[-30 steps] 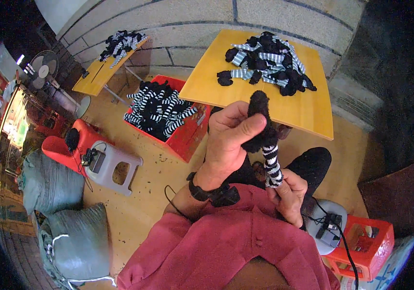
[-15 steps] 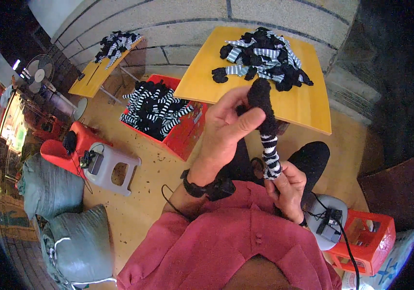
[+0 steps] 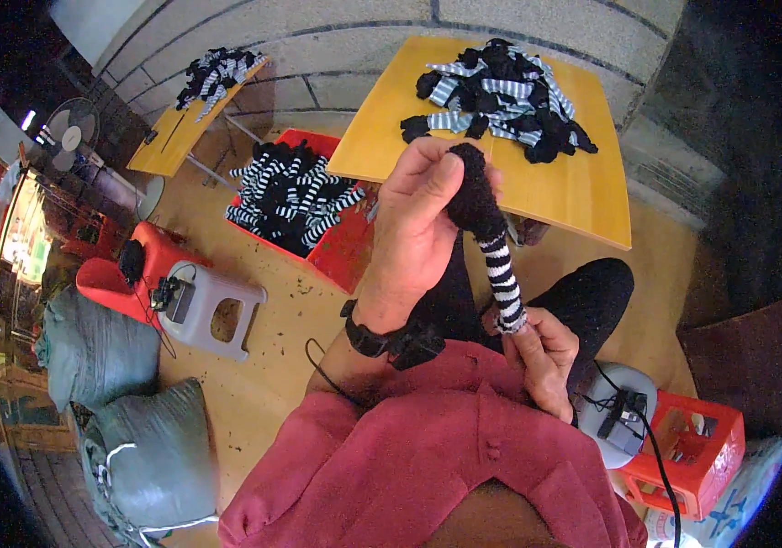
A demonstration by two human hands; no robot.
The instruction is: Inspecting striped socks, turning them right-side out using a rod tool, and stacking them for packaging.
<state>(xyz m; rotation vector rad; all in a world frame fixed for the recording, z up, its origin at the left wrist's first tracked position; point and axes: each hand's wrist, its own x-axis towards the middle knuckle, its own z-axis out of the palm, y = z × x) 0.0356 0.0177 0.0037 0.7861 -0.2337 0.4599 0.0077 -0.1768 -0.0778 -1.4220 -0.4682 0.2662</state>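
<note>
A black and white striped sock [image 3: 491, 237] is stretched upright between my two hands. My left hand [image 3: 418, 228] is raised and pinches its black toe end. My right hand [image 3: 542, 352], lower and close to my red shirt, grips the striped cuff end. Behind the sock, a yellow table [image 3: 574, 187] carries a pile of similar socks [image 3: 501, 96]. I sit with black trousers showing under the hands.
A red crate [image 3: 341, 256] full of striped socks stands left of the table. A second yellow table [image 3: 176, 128] with socks is at far left. A grey stool [image 3: 213, 306], red stool, sacks [image 3: 144, 447], a fan and a red crate [image 3: 683, 452] lie around.
My left hand has risen higher with the sock's toe end, pulling the sock longer and straighter. My right hand keeps its grip on the cuff.
</note>
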